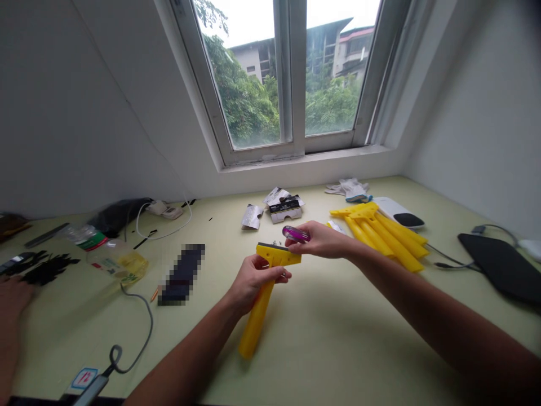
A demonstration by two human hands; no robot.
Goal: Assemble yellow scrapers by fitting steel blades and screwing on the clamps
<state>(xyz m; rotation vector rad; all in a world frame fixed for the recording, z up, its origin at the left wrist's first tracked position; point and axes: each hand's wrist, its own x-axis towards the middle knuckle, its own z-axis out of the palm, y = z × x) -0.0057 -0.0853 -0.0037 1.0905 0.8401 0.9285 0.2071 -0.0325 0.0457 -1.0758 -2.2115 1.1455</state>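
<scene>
My left hand (250,283) is closed round the neck of a yellow scraper (261,313), just below its wide head. The scraper stands tilted, its handle pointing down toward the table's near side, and a dark strip (270,246) runs along the top edge of its head. In my right hand (324,239) is a small tool with a purple handle (296,234), pinched right above the head's right end. Its tip is hidden, so I cannot tell its kind or whether it touches the scraper. Tiny metal pieces (276,243) lie behind the head.
Several more yellow scrapers (384,234) lie piled at the right, near a white-and-black device (399,212) and gloves (349,189). Small boxes (285,210) stand at the back. A bottle (112,259), cables and another person's hand (14,299) are at the left.
</scene>
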